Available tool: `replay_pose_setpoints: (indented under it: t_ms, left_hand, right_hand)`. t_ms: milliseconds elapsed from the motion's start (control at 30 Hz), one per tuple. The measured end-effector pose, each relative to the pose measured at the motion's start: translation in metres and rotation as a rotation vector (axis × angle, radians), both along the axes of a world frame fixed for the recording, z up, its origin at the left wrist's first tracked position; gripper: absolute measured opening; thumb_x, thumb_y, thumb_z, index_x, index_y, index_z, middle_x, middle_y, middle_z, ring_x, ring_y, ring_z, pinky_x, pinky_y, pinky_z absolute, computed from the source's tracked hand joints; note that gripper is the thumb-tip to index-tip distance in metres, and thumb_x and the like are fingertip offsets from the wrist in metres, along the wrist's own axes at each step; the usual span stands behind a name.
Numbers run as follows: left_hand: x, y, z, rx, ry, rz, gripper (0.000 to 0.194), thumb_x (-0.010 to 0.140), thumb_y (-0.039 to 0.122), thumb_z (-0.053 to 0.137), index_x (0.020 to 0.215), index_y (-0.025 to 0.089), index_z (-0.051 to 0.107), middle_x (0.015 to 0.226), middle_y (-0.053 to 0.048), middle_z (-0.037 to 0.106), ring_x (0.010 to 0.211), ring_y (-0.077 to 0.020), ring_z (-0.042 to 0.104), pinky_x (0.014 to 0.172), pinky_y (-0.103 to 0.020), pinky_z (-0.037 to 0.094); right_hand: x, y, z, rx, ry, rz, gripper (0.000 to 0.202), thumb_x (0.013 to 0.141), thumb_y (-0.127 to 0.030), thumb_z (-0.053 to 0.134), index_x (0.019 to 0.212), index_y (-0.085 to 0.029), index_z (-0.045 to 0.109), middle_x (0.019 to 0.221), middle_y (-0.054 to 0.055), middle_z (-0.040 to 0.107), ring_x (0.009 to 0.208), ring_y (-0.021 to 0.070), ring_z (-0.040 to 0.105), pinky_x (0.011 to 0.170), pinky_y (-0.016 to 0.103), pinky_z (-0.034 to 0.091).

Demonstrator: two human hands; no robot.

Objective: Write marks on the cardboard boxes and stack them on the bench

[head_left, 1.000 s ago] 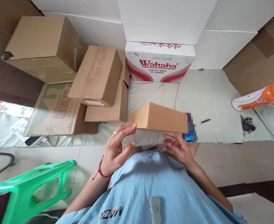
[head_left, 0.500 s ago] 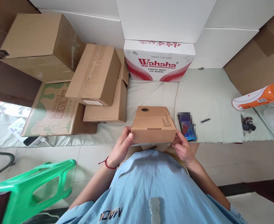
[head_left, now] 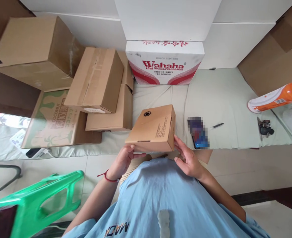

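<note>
A small brown cardboard box (head_left: pixel 152 127) is at the front edge of the cloth-covered surface, turned at an angle, with a round black mark and printed text on its closed lid. My left hand (head_left: pixel 123 160) grips its near left corner, thumb at the top edge and fingers beneath. Beside its right end is my right hand (head_left: pixel 189 160), thumb spread apart and fingertips against the box's side. That hand is open. A phone (head_left: pixel 201 140), partly blurred out, lies to the right of the box, with a dark pen (head_left: pixel 217 125) just past it.
Several larger cartons (head_left: pixel 96 79) are stacked at the left. A white and red Wahaha water carton (head_left: pixel 164 62) stands at the back. On the right lie an orange and white bottle-like object (head_left: pixel 277 99) and keys (head_left: pixel 265 128). A green stool (head_left: pixel 34 198) is at lower left.
The box has turned, its near edge swinging left and its right side coming into view. My right hand has loosened from its corner grip and its fingers have spread.
</note>
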State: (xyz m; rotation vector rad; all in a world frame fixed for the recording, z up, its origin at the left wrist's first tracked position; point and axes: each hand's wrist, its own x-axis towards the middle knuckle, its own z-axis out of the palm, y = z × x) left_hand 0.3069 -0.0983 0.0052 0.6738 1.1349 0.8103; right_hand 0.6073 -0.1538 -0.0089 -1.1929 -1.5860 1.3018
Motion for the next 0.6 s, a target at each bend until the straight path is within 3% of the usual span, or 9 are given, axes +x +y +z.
replay_pose_setpoints:
  t_ms: [100, 200, 367, 433, 500, 600]
  left_hand:
    - [-0.004, -0.007, -0.004, 0.000, 0.039, -0.049, 0.042, 0.084, 0.056, 0.080, 0.106, 0.020, 0.077, 0.130, -0.013, 0.078, 0.121, -0.0375, 0.074, 0.098, -0.054, 0.067]
    - [-0.005, -0.010, -0.006, 0.087, 0.201, -0.178, 0.044, 0.085, 0.058, 0.081, 0.108, 0.020, 0.079, 0.127, -0.014, 0.080, 0.122, -0.0379, 0.074, 0.100, -0.050, 0.065]
    - [-0.005, -0.008, -0.007, 0.245, 0.599, -0.357, 0.050, 0.084, 0.067, 0.077, 0.105, 0.022, 0.079, 0.102, -0.013, 0.083, 0.094, -0.0342, 0.080, 0.079, -0.039, 0.063]
    - [-0.007, -0.008, -0.008, 0.337, 0.768, -0.383, 0.043, 0.088, 0.065, 0.071, 0.096, 0.023, 0.078, 0.090, -0.009, 0.081, 0.078, -0.0296, 0.077, 0.069, -0.035, 0.059]
    - [-0.010, -0.009, -0.008, 0.458, 0.918, -0.380, 0.035, 0.094, 0.056, 0.064, 0.088, 0.024, 0.076, 0.082, -0.006, 0.078, 0.069, -0.0249, 0.072, 0.066, -0.033, 0.054]
    - [-0.008, -0.010, -0.005, 0.641, 1.020, -0.267, 0.025, 0.099, 0.035, 0.055, 0.087, 0.024, 0.074, 0.079, -0.003, 0.076, 0.065, -0.0204, 0.067, 0.067, -0.032, 0.052]
  right_hand:
    - [0.004, 0.000, -0.001, 0.051, -0.079, 0.033, 0.096, 0.091, -0.008, 0.059, 0.176, -0.036, 0.024, 0.175, 0.005, 0.044, 0.158, 0.0294, 0.050, 0.133, 0.053, 0.043]
    - [0.012, -0.002, -0.003, 0.079, -0.145, 0.038, 0.094, 0.090, -0.006, 0.058, 0.174, -0.037, 0.030, 0.171, 0.004, 0.050, 0.156, 0.0289, 0.054, 0.131, 0.054, 0.045]
    - [0.038, -0.003, -0.003, 0.119, -0.235, -0.006, 0.076, 0.092, -0.010, 0.058, 0.165, -0.033, 0.051, 0.164, 0.006, 0.059, 0.151, 0.0274, 0.059, 0.127, 0.053, 0.051]
    - [0.059, 0.003, -0.002, 0.163, -0.316, -0.088, 0.057, 0.096, -0.015, 0.058, 0.150, -0.032, 0.067, 0.153, 0.006, 0.069, 0.142, 0.0272, 0.066, 0.121, 0.054, 0.055]
    - [0.088, 0.013, -0.002, 0.208, -0.467, -0.256, 0.036, 0.100, -0.021, 0.058, 0.127, -0.030, 0.080, 0.134, 0.008, 0.079, 0.127, 0.0279, 0.073, 0.113, 0.053, 0.059]
    - [0.138, 0.033, -0.005, 0.149, -0.840, -0.490, 0.032, 0.100, -0.025, 0.054, 0.114, -0.020, 0.083, 0.117, 0.014, 0.080, 0.113, 0.0301, 0.073, 0.101, 0.048, 0.061]
